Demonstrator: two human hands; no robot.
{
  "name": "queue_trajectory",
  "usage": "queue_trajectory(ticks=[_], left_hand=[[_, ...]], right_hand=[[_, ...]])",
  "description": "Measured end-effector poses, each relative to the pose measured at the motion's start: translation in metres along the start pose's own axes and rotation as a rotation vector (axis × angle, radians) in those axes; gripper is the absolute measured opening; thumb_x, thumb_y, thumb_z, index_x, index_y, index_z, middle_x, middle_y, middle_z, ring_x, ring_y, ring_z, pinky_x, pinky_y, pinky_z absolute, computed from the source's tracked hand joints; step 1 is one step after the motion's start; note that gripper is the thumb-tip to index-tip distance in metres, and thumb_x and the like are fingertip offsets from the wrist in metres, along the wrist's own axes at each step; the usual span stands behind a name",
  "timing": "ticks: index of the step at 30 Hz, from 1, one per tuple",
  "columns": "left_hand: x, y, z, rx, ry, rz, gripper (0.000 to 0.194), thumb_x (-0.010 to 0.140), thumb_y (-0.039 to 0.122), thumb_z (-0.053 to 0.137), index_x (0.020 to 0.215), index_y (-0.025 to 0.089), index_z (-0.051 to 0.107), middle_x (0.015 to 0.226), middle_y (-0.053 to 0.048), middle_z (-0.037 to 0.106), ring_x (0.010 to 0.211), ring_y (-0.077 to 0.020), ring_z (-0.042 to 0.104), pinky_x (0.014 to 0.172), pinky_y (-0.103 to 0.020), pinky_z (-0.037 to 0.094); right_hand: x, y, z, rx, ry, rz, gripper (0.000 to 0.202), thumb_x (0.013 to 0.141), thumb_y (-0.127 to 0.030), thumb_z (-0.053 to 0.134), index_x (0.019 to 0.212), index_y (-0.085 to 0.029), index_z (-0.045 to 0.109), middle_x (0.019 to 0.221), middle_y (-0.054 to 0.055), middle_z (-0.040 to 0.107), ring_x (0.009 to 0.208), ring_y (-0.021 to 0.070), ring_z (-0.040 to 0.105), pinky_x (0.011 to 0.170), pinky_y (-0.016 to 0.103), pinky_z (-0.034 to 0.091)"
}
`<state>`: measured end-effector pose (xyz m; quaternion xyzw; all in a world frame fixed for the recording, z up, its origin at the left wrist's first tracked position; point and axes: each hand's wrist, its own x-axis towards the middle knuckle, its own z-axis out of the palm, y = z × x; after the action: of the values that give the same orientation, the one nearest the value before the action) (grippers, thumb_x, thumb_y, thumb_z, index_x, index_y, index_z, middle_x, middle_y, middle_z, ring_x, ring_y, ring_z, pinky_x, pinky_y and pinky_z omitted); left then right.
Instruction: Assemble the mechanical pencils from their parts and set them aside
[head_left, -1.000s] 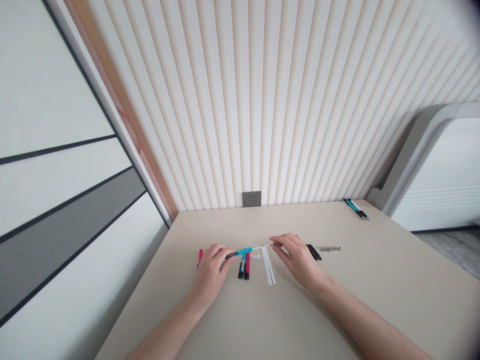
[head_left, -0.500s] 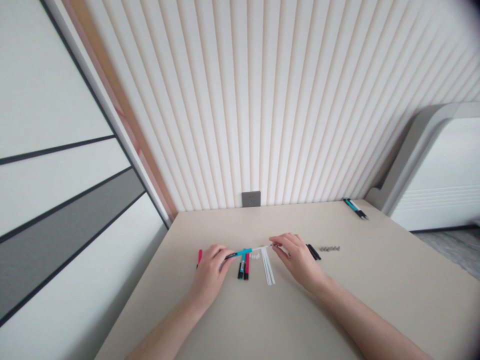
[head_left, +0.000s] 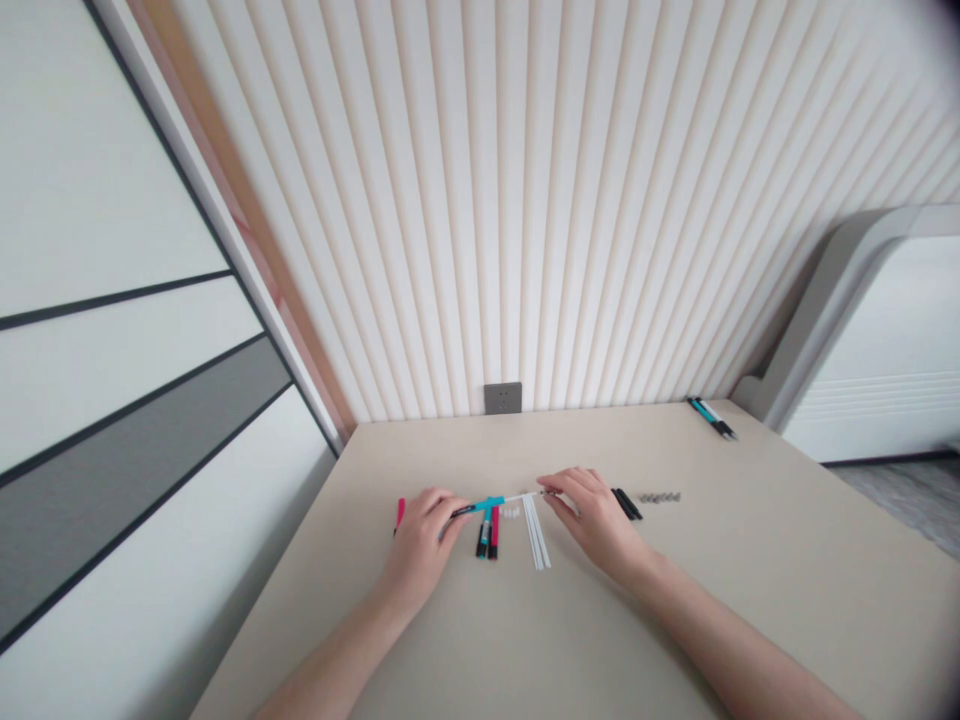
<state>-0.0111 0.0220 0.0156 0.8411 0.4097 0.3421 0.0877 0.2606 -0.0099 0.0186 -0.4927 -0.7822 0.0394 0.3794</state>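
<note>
Beige table against ribbed wall, left hand pinching teal pen, right hand pinching its white refill, several white refills beside, two pens at far right corner

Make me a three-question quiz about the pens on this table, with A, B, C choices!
1. Where do the white tubes lie?
A. between the two hands
B. by the wall socket
C. at the table's far right corner

2. What colour is the pen held across both hands?
A. yellow
B. blue
C. green

3. What is the right hand doing?
A. lying flat and open
B. pinching the pen's thin white end
C. lifted high above the table

Answers:
1 A, the tubes sit on the table between the left hand and the right hand.
2 B, its body is bright blue.
3 B, its fingertips close on the thin end.
</note>
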Motion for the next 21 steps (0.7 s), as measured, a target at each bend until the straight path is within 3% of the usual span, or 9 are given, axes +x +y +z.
queue_trajectory(ticks=[12, 21], left_hand=[[0.001, 0.003, 0.000, 0.017, -0.003, 0.023, 0.015, 0.092, 0.028, 0.055, 0.100, 0.024, 0.067, 0.091, -0.005, 0.061, 0.086, -0.0196, 0.060, 0.079, -0.034, 0.049], [-0.001, 0.004, 0.001, -0.018, -0.014, 0.039, 0.014, 0.092, 0.028, 0.055, 0.097, 0.022, 0.067, 0.092, -0.005, 0.060, 0.088, -0.0195, 0.059, 0.080, -0.034, 0.049]], right_hand=[[0.001, -0.007, -0.002, -0.034, -0.121, -0.070, 0.020, 0.095, -0.021, 0.051, 0.111, -0.024, 0.062, 0.092, 0.006, 0.070, 0.088, 0.0196, 0.062, 0.082, 0.036, 0.043], [-0.001, -0.014, -0.002, 0.054, -0.107, -0.144, 0.024, 0.097, -0.025, 0.047, 0.117, -0.022, 0.059, 0.092, 0.006, 0.071, 0.084, 0.0174, 0.063, 0.081, 0.034, 0.045]])
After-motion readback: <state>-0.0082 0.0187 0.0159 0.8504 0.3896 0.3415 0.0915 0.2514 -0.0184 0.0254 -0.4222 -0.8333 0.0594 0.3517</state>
